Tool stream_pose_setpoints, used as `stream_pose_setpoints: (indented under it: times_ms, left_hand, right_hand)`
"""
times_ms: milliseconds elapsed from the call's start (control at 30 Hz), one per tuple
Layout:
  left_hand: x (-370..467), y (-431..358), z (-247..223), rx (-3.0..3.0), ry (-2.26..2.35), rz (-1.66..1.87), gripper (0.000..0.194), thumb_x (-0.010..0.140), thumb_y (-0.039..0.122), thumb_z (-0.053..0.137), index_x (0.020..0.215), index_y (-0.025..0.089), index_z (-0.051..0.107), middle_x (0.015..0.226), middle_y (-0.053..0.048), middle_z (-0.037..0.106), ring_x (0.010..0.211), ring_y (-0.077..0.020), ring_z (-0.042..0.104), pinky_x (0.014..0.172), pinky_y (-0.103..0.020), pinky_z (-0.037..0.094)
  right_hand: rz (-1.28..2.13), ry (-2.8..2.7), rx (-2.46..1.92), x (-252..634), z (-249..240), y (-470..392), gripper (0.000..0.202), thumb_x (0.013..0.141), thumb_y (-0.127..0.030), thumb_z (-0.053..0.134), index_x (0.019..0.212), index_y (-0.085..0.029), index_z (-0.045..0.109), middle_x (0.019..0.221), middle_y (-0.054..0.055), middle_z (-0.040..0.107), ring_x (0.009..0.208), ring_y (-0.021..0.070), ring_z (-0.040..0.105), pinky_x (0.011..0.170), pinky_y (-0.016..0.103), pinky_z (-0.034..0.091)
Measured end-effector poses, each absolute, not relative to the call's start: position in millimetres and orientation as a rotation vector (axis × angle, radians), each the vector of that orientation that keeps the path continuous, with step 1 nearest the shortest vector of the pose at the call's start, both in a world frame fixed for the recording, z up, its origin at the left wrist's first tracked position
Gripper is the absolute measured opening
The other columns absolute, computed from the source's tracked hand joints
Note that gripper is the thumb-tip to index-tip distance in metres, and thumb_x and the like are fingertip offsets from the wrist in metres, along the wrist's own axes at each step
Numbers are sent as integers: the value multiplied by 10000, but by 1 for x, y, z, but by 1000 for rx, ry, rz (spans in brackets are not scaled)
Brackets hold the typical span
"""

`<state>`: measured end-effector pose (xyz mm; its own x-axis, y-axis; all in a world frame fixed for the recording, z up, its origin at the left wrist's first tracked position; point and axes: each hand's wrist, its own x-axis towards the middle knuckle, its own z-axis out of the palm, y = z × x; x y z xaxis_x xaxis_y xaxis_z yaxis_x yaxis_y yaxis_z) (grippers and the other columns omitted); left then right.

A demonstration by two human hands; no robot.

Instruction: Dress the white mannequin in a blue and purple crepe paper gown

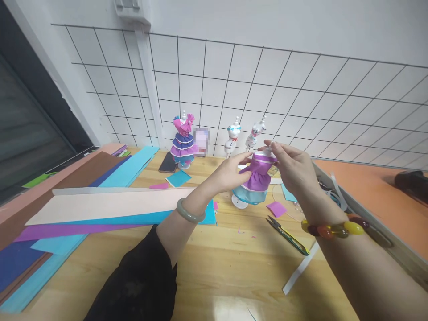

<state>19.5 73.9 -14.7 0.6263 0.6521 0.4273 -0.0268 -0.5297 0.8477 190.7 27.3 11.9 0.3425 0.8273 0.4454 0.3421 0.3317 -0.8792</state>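
A miniature dress form wears a crepe-paper dress, purple above with a light-blue hem and a pale band near the top. It leans a little on its round white base. My left hand grips the dress's left side, thumb in front at the waist. At the form's top right, my right hand has thumb and fingers pinched together at the upper edge; whether a small piece is between them is hidden. Yellow-handled thread snips lie below on the table, near a purple paper square.
Long crepe-paper sheets cover the table's left side. Behind stand a dressed form beside a phone, and two white forms, one left and one right. A white strip lies front right, near a raised wooden edge.
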Motion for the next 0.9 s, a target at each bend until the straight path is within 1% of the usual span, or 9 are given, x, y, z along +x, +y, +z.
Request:
stream_pose_setpoints:
  times_ms: [100, 200, 300, 433, 567, 700, 800, 900]
  left_hand:
    - [24, 74, -20, 1935, 441, 959, 575, 797, 164, 617, 1359, 178, 495, 1264, -136, 618, 1133, -224, 595, 971, -403, 482]
    - [27, 77, -27, 1935, 439, 952, 596, 800, 204, 632, 1375, 194, 475, 1250, -123, 630, 1088, -214, 617, 973, -414, 477]
    - [28, 79, -29, 1963, 435, 945, 498, 818, 220, 618, 1310, 193, 543, 1218, -105, 650, 1090, -208, 616, 974, -402, 475]
    - [27, 76, -25, 2002, 472, 930, 426, 821, 233, 627, 1243, 181, 596, 1223, -94, 656, 1118, -211, 608, 990, -389, 457]
    - [27, 71, -21, 2015, 496, 976, 402, 849, 340, 626, 1227, 202, 606, 1241, -73, 654, 1156, -212, 591, 1002, -380, 440]
    - [28, 70, -22, 1947, 555, 1116, 435, 872, 436, 595, 1242, 208, 598, 1295, -85, 621, 1206, -219, 559, 1023, -385, 431]
    - [30, 72, -25, 1887, 536, 1149, 434, 896, 436, 562, 1268, 212, 587, 1327, -98, 598, 1213, -225, 554, 1016, -390, 444]
    - [32, 72, -27, 1848, 475, 1126, 389, 922, 410, 527, 1249, 214, 607, 1299, -90, 619, 1187, -217, 571, 991, -369, 464]
  right_hand:
    - [512, -1208, -1213, 191, 9, 27, 317, 797, -535, 682, 901, -251, 774, 988, 62, 758, 1013, 245, 675, 849, 390, 545]
    - [541, -1185, -1159, 192, 4, 22, 324, 796, -510, 697, 1011, -275, 758, 1057, 47, 750, 1038, 236, 672, 937, 422, 513]
    - [539, -1157, -1145, 197, -9, 17, 346, 796, -495, 704, 1080, -300, 735, 1163, 32, 722, 1106, 241, 648, 1002, 456, 472]
    - [522, -1175, -1163, 205, -36, 10, 382, 813, -490, 686, 1138, -291, 715, 1200, 38, 711, 1142, 258, 632, 1016, 480, 460]
    - [494, -1142, -1150, 202, -54, 7, 376, 820, -471, 685, 1137, -273, 719, 1207, 47, 709, 1162, 264, 622, 1024, 483, 452]
    - [416, -1114, -1166, 196, -54, 6, 358, 850, -487, 641, 1123, -271, 724, 1217, 51, 702, 1155, 264, 624, 1026, 502, 444]
    - [395, -1124, -1148, 192, -49, 7, 361, 865, -498, 615, 1123, -271, 722, 1203, 52, 706, 1123, 257, 639, 1015, 495, 455]
    - [428, -1145, -1087, 191, -46, 8, 343, 872, -478, 616, 1132, -278, 717, 1207, 43, 701, 1112, 241, 639, 1014, 462, 456]
